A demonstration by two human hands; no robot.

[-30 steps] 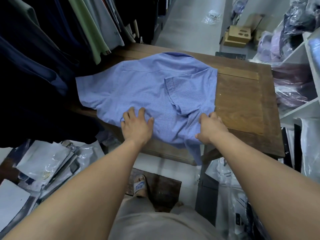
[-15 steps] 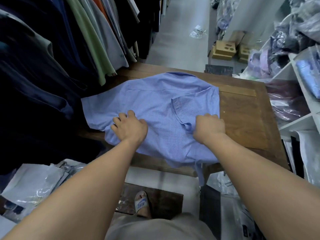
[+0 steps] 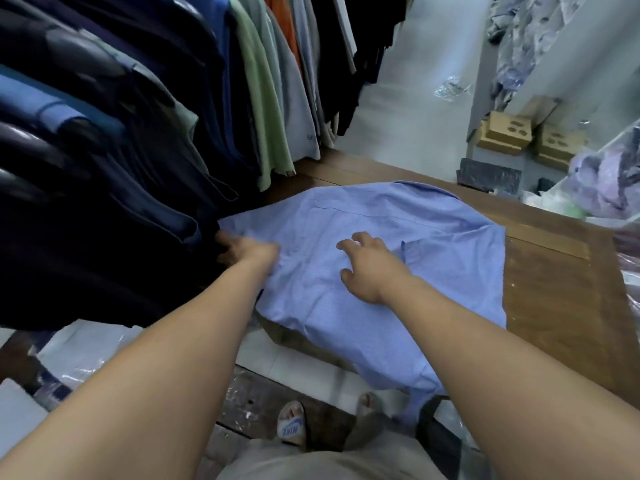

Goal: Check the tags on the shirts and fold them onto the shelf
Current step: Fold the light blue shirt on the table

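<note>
A light blue short-sleeved shirt [image 3: 398, 271] lies back up on the wooden table [image 3: 561, 306], its right side folded in, its hem hanging over the near edge. My left hand [image 3: 247, 251] grips the shirt's left sleeve edge beside the hanging clothes; its fingers are partly hidden in the dark fabric. My right hand [image 3: 370, 265] rests on the middle of the shirt with its fingers spread and relaxed. No tag shows.
A rack of dark, green and orange hanging shirts [image 3: 156, 116] crowds the table's left side. Bagged shirts [image 3: 602, 181] fill the shelves at right. Cardboard boxes [image 3: 505, 133] sit on the floor beyond the table. Plastic bags [image 3: 86, 355] lie at lower left.
My left hand slid left across the shirt and took hold of the left sleeve. My right hand left the folded right side and moved to the shirt's middle. The view tilted upward.
</note>
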